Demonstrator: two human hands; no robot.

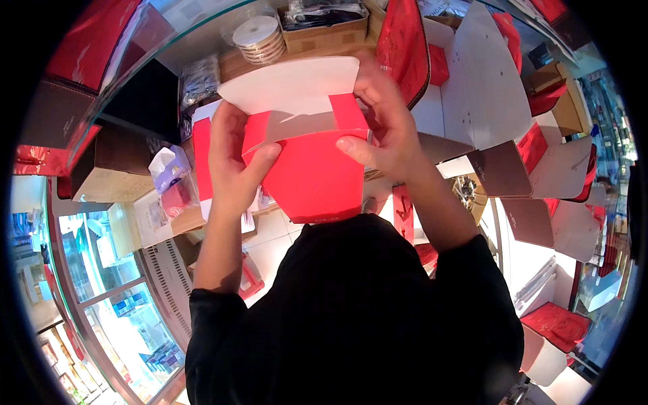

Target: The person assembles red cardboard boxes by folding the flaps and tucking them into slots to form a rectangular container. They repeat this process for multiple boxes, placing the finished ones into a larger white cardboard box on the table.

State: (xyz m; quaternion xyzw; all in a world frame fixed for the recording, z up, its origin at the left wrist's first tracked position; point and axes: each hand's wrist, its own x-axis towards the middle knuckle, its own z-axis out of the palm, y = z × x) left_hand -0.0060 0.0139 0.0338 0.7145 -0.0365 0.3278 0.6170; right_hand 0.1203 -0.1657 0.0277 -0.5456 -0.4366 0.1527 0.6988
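Between my two hands is a red cardboard box (pixel 314 179), held up close to my body. Its white-lined lid flap (pixel 290 84) stands raised at the far side, and part of the pale inside shows. My left hand (pixel 233 152) grips the left side, thumb on the front top edge and fingers behind the side wall. On the right side my right hand (pixel 386 128) clasps the box the same way, its thumb pressed on the front panel. Behind my left hand another red box with white edges (pixel 202 155) is partly hidden.
A stack of ribbon spools (pixel 258 39) and a cardboard box of dark packets (pixel 324 30) stand on the wooden counter. Open red-and-white gift boxes (pixel 482 74) crowd the right. A purple tissue box (pixel 169 167) and a brown carton (pixel 115 165) sit at the left.
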